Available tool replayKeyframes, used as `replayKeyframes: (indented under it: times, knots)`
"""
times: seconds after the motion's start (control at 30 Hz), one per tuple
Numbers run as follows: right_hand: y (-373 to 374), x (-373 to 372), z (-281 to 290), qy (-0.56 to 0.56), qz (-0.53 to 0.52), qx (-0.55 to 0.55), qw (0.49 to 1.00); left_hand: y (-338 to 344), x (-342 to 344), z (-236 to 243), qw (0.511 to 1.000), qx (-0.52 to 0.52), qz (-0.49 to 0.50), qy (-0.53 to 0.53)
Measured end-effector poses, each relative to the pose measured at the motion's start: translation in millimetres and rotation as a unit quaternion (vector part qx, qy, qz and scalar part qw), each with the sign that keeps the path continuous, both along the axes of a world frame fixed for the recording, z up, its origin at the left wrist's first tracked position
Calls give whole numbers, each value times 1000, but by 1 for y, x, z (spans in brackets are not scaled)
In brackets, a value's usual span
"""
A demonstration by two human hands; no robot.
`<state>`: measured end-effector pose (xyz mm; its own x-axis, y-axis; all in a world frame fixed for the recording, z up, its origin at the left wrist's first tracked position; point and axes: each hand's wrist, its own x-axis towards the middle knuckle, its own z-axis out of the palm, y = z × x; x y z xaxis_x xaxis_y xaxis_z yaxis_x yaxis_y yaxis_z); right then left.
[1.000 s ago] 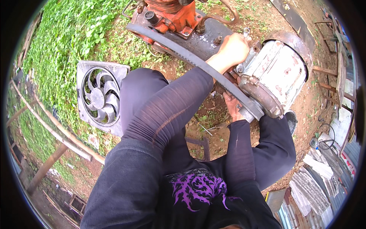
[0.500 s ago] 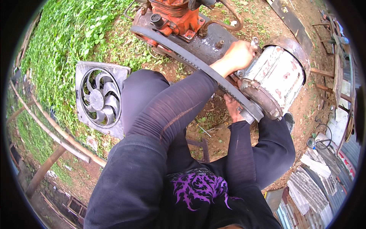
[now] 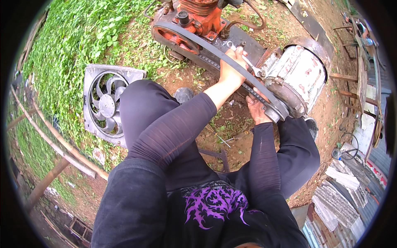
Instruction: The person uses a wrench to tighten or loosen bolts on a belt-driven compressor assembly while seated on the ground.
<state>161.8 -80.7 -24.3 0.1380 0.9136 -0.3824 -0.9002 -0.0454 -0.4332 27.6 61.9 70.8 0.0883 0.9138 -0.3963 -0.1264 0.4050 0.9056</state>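
My left hand (image 3: 233,68) is closed round a combination wrench (image 3: 249,65), reaching over the black drive belt (image 3: 213,46). One ring end of the wrench shows beyond my fingers; its other end sits at a bolt beside the motor's base. The electric motor (image 3: 298,76), with flaking white paint and brown rusty end covers, lies to the right. Below it, my right hand (image 3: 257,110) reaches up by the belt and motor pulley, fingers curled and partly hidden; what they grip is out of sight. The belt runs to the wheel of an orange compressor pump (image 3: 202,18).
A radiator fan in a square shroud (image 3: 106,105) stands left of my knee. Dark metal tank (image 3: 248,39) lies under the pump. Corrugated sheets (image 3: 337,206) are piled at the lower right. Bamboo poles (image 3: 66,151) cross the left side. A thin metal rod (image 3: 219,137) lies on the soil.
My left hand has swung left, from beside the motor to across the belt, bringing the wrench handle round with it. My right hand stays under the motor. The view has shifted slightly.
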Motion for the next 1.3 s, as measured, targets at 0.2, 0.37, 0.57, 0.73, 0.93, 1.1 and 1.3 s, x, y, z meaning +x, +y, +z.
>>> replayKeyframes:
  times: [0.2, 0.37, 0.57, 0.73, 0.93, 1.1, 1.3]
  knots:
    - [0, -4, 0, -8, -3, -7, 1000, -20, -1, 6, 983, -74, 63, -157]
    - [0, -9, 5, -35, -32, -39, 998, -32, 5, 0, 952, -86, 148, -253]
    - [2, -7, 3, -15, -1, 8, 1000, -31, 7, -10, 949, -93, 159, -254]
    - [3, -10, 11, -10, -11, -3, 1000, -24, 10, 11, 949, -158, 140, -234]
    - [5, -17, 22, -63, -21, -43, 997, 8, 20, 6, 987, -60, -2, -148]
    - [9, -24, 41, -20, -47, -60, 997, 18, 18, -5, 986, -108, -35, -125]
    - [12, -30, 52, -20, -53, -58, 997, 22, 14, 0, 993, -30, -106, -51]
